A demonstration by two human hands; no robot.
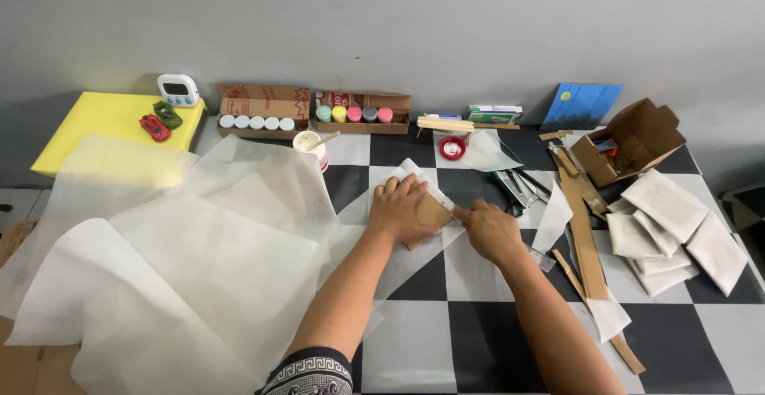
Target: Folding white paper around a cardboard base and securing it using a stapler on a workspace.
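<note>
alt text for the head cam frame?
Left hand presses a cardboard piece onto white tissue paper on a checkered table; right hand touches its edge. Paint pots line the back.

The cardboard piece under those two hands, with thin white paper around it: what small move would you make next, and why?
Probably fold the paper flap over the cardboard piece with the right hand. The left hand already lies flat on the cardboard, pinning it, while the right hand's fingertips sit at its paper-covered edge, and part of the brown face is bare.
</note>
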